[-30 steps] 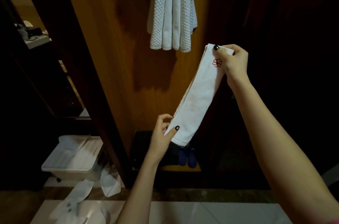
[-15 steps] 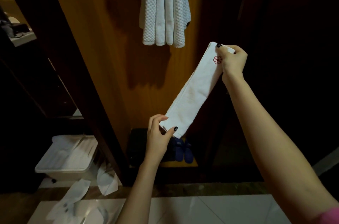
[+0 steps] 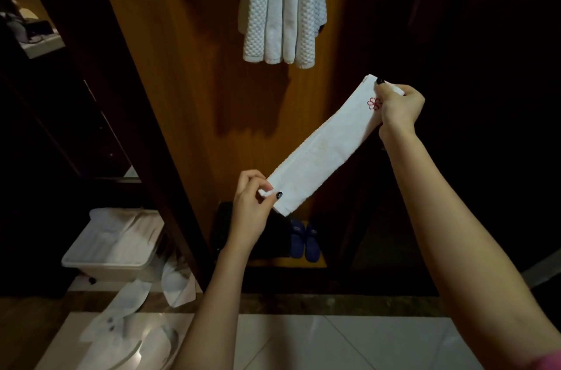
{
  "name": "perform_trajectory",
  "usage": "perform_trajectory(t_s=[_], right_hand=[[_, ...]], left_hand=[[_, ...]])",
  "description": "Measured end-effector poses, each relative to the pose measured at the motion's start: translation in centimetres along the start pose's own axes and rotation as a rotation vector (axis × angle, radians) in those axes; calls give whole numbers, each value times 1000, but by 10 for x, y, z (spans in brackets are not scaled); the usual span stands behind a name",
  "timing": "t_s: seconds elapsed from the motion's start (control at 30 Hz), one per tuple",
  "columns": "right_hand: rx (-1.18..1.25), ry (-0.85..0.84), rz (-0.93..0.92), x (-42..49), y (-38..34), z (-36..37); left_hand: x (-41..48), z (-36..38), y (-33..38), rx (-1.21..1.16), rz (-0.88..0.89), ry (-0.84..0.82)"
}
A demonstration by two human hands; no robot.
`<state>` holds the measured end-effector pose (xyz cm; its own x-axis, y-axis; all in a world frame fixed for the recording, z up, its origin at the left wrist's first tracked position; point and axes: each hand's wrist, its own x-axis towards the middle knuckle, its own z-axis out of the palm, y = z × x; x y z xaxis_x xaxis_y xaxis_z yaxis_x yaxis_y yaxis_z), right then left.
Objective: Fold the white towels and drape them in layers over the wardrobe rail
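Note:
A narrow folded white towel (image 3: pixel 324 148) with a small red emblem near its upper end stretches diagonally in front of the open wardrobe. My right hand (image 3: pixel 399 107) pinches its upper right end, thumb on top. My left hand (image 3: pixel 252 205) pinches the lower left end between thumb and fingers. Several white waffle-weave towels (image 3: pixel 282 5) hang folded from the top of the view against the wooden back panel; the rail itself is out of frame.
A wooden wardrobe side panel (image 3: pixel 145 96) stands to the left. On the wardrobe floor lie a dark box (image 3: pixel 224 233) and blue slippers (image 3: pixel 303 239). A white plastic bin (image 3: pixel 112 245) and loose white wrappers (image 3: pixel 127 303) sit at lower left. Pale floor tiles (image 3: pixel 334 342) lie below.
The towel has tilted flatter: my left hand rose and shifted left with the lower end while my right hand held the upper end. The view has shifted slightly.

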<state>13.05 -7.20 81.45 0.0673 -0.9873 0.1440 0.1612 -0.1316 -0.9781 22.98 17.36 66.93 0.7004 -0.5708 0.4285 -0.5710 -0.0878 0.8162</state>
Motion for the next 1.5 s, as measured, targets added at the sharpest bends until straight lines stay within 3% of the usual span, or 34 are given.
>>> perform_trajectory(t_s=[0.17,0.3,0.47,0.7,0.93,1.17,1.5], right_hand=[[22,11,47,7,5,-2],[50,-19,73,18,4,-5],[-184,-118,-87,31,-4,-3],[-447,-280,-271,47,-46,5],[-260,-370,-367,82,-103,26],[1,-513,-497,121,-177,77],[200,-625,-524,198,-268,171]], left_hand=[[22,-17,8,-91,54,34],[51,-29,18,-254,-88,14],[95,-46,17,-310,-211,46],[176,-82,48,-281,-172,-8],[261,-124,107,-406,-105,-94],[357,-159,163,-522,42,-78],[491,-204,221,-628,255,24]])
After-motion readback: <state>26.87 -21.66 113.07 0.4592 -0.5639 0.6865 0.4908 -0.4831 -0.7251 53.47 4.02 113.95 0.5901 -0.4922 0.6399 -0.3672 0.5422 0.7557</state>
